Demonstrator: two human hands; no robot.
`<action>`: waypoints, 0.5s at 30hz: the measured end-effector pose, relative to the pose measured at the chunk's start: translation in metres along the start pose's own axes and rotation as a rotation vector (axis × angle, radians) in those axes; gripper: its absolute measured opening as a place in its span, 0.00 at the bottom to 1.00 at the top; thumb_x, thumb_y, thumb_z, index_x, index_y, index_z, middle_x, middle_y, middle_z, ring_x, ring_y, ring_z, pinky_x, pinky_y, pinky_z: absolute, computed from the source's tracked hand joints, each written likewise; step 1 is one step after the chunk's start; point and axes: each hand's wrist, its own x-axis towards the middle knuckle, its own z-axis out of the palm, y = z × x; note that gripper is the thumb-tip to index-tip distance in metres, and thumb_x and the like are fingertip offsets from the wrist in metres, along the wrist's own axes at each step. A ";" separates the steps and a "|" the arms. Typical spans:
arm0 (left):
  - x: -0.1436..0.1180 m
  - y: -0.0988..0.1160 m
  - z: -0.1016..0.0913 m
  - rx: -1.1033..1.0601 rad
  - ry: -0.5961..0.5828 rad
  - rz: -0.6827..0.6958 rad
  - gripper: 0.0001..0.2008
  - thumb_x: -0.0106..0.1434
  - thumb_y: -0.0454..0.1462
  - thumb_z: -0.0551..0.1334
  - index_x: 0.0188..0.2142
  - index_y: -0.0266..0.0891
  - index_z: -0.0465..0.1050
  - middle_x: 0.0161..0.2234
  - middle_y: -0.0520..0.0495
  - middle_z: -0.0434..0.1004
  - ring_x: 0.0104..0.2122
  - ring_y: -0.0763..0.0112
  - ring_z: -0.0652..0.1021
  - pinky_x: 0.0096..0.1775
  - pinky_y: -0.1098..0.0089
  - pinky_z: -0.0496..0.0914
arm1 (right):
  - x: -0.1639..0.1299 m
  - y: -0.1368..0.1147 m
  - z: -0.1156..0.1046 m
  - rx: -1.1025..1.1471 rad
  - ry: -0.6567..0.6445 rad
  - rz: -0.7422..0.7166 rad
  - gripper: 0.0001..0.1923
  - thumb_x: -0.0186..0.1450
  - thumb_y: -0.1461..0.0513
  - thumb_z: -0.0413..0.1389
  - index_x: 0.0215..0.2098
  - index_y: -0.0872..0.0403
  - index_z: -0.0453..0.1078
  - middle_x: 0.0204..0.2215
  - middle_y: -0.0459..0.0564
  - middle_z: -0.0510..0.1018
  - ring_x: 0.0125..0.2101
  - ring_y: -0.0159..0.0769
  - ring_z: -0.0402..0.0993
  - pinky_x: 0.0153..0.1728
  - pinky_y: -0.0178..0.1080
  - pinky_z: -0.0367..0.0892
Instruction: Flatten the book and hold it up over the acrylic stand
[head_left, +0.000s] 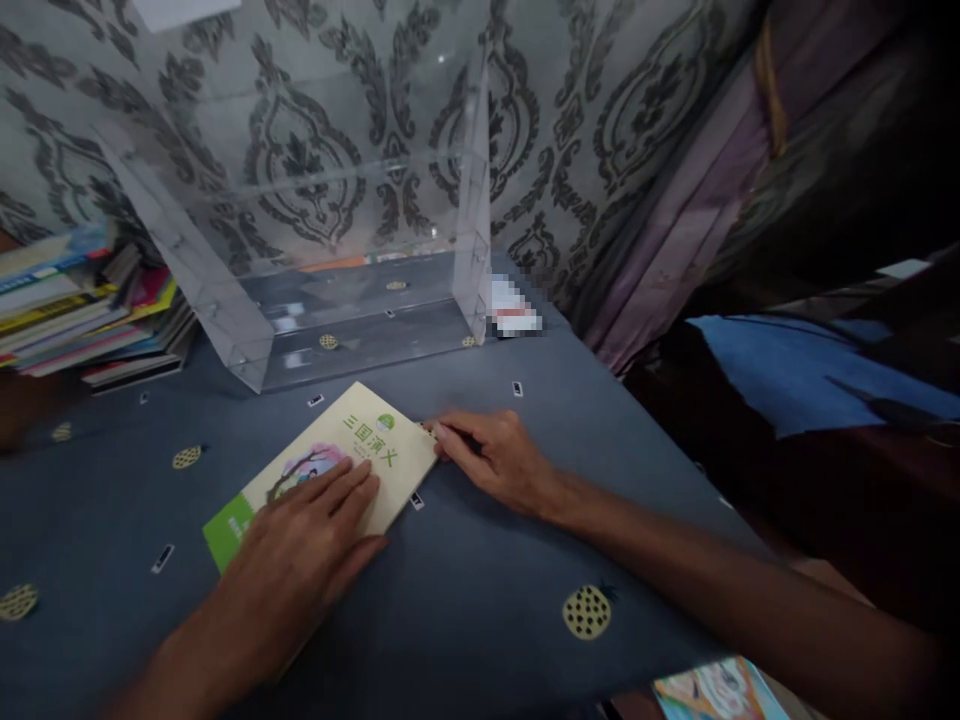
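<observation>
A cream-coloured book [409, 425] with green Chinese lettering, a pink tree picture and a green corner lies slantwise on the table. My left hand [307, 530] rests flat over its lower cover, fingers stretched out, hiding part of the picture. At the book's right corner is my right hand [499, 455], its thumb and forefinger pinched together on the edge. The other fingers of that hand are curled in. Just beyond the book stands a clear acrylic rack [251, 355] with upright side panels.
A pile of books [90, 310] sits at the left, with a blurred brown shape near it. A blue patterned tablecloth [480, 620] covers the table, whose right edge runs diagonally. Behind hang a patterned wall covering [570, 120] and a purplish curtain [682, 240]. A colourful booklet [720, 690] lies below.
</observation>
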 end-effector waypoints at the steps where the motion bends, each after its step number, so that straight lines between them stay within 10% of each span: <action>1: -0.009 -0.010 0.000 -0.018 -0.049 -0.039 0.21 0.71 0.46 0.56 0.58 0.41 0.74 0.58 0.43 0.76 0.57 0.54 0.77 0.53 0.55 0.77 | 0.000 0.000 0.000 -0.005 0.001 0.008 0.16 0.74 0.60 0.47 0.39 0.56 0.77 0.26 0.47 0.80 0.24 0.29 0.73 0.28 0.33 0.63; 8: -0.096 -0.081 0.010 -0.223 -0.123 -0.273 0.32 0.69 0.46 0.59 0.70 0.62 0.52 0.68 0.56 0.61 0.55 0.58 0.78 0.49 0.65 0.78 | 0.003 0.001 0.002 -0.009 0.013 0.040 0.16 0.74 0.59 0.48 0.40 0.55 0.76 0.28 0.49 0.81 0.26 0.32 0.75 0.31 0.34 0.67; 15: -0.090 -0.063 0.030 -0.281 0.037 -0.245 0.34 0.68 0.43 0.61 0.70 0.60 0.52 0.68 0.51 0.60 0.56 0.54 0.78 0.47 0.64 0.80 | 0.013 0.008 0.004 -0.029 -0.017 -0.056 0.14 0.72 0.63 0.49 0.49 0.54 0.74 0.41 0.53 0.83 0.37 0.38 0.80 0.40 0.40 0.74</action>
